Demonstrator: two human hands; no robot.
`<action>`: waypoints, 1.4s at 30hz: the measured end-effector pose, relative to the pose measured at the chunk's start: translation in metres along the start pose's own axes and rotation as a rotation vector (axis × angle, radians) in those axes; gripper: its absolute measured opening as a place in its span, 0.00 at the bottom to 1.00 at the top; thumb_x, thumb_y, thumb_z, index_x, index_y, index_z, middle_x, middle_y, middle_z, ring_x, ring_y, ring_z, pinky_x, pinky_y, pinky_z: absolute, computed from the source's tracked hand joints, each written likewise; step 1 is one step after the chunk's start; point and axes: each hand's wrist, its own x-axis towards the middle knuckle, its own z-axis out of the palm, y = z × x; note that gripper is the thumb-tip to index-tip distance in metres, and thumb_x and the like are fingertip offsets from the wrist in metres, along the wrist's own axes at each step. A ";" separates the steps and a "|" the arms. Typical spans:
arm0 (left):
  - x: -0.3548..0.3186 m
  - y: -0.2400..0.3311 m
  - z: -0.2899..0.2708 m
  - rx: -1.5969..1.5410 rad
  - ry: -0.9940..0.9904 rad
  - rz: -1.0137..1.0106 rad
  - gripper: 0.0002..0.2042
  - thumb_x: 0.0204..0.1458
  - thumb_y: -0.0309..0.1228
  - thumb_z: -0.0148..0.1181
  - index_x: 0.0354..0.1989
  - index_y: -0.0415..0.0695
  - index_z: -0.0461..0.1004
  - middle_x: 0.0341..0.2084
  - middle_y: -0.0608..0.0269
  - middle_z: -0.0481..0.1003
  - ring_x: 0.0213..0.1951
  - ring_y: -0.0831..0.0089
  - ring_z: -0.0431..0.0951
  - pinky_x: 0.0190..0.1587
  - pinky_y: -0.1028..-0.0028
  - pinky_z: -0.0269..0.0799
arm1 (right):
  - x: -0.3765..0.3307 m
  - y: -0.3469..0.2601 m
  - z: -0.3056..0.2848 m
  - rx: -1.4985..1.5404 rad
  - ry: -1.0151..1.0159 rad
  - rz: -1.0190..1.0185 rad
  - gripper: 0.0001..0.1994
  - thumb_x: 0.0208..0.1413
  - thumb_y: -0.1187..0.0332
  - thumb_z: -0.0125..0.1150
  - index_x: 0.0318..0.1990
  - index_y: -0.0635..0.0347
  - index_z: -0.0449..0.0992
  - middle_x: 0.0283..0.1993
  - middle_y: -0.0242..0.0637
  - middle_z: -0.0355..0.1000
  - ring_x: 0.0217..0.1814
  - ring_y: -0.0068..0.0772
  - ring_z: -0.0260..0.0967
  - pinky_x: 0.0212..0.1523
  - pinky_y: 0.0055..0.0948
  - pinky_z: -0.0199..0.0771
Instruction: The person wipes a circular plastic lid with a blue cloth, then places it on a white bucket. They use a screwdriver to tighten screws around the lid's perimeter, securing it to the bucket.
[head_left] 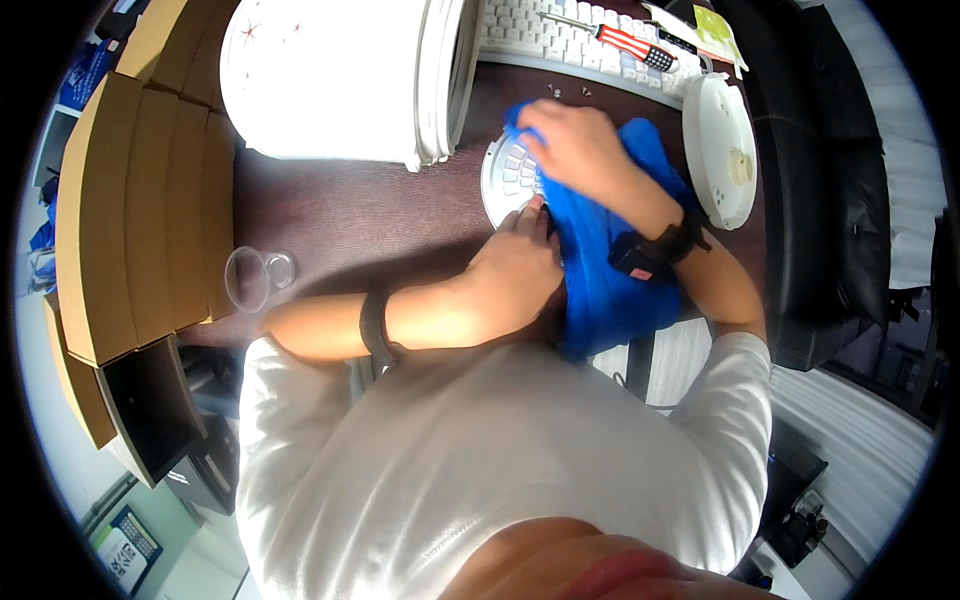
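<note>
At a dark desk [355, 205] seen from the head camera, a person's right hand [580, 148] bunches a blue cloth [610, 275] in curled fingers over a pale round disc [512, 175] lying below a white keyboard [545, 45], while the left hand [512, 275], fingers extended and loosely spread, touches the disc's near edge.

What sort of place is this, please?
Probably an office or home workspace: a white rectangular keyboard, a red-striped screwdriver and a dark wood-grain tabletop suggest it.
</note>
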 end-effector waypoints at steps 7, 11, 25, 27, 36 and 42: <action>-0.003 -0.001 0.003 0.029 0.054 0.024 0.28 0.47 0.35 0.60 0.51 0.22 0.68 0.54 0.28 0.67 0.63 0.39 0.62 0.64 0.56 0.61 | -0.004 0.015 -0.014 -0.068 0.031 0.162 0.07 0.54 0.64 0.59 0.36 0.56 0.74 0.35 0.39 0.74 0.34 0.49 0.75 0.33 0.43 0.75; 0.001 0.002 0.002 0.036 0.003 0.006 0.29 0.47 0.35 0.60 0.53 0.22 0.67 0.54 0.28 0.66 0.63 0.39 0.62 0.64 0.55 0.61 | -0.010 -0.005 -0.006 -0.061 0.003 -0.015 0.07 0.52 0.65 0.61 0.34 0.58 0.72 0.33 0.38 0.72 0.31 0.46 0.75 0.32 0.42 0.75; -0.001 0.001 0.002 0.044 0.033 -0.004 0.30 0.48 0.35 0.60 0.55 0.23 0.66 0.56 0.27 0.65 0.64 0.39 0.61 0.63 0.56 0.62 | -0.006 0.000 -0.010 -0.038 0.013 0.074 0.07 0.53 0.66 0.61 0.37 0.56 0.76 0.36 0.37 0.72 0.34 0.46 0.74 0.34 0.40 0.75; -0.002 0.001 0.004 0.034 0.055 0.004 0.30 0.48 0.34 0.59 0.55 0.22 0.66 0.56 0.27 0.65 0.64 0.39 0.61 0.63 0.56 0.63 | -0.007 0.011 -0.011 -0.127 0.051 0.150 0.07 0.54 0.65 0.60 0.38 0.56 0.77 0.35 0.37 0.72 0.33 0.46 0.74 0.34 0.40 0.75; -0.001 0.002 0.003 0.037 0.038 -0.002 0.30 0.47 0.34 0.59 0.55 0.21 0.66 0.56 0.26 0.65 0.64 0.39 0.61 0.63 0.56 0.62 | -0.015 -0.002 -0.009 -0.092 0.017 0.080 0.07 0.53 0.64 0.62 0.36 0.55 0.79 0.34 0.36 0.72 0.33 0.45 0.75 0.34 0.39 0.76; 0.000 0.002 0.001 0.010 0.023 -0.012 0.30 0.47 0.34 0.60 0.55 0.22 0.66 0.56 0.26 0.64 0.64 0.39 0.61 0.63 0.56 0.62 | -0.011 0.004 -0.010 -0.138 0.066 0.058 0.06 0.53 0.64 0.61 0.33 0.56 0.77 0.33 0.36 0.71 0.31 0.40 0.76 0.32 0.38 0.77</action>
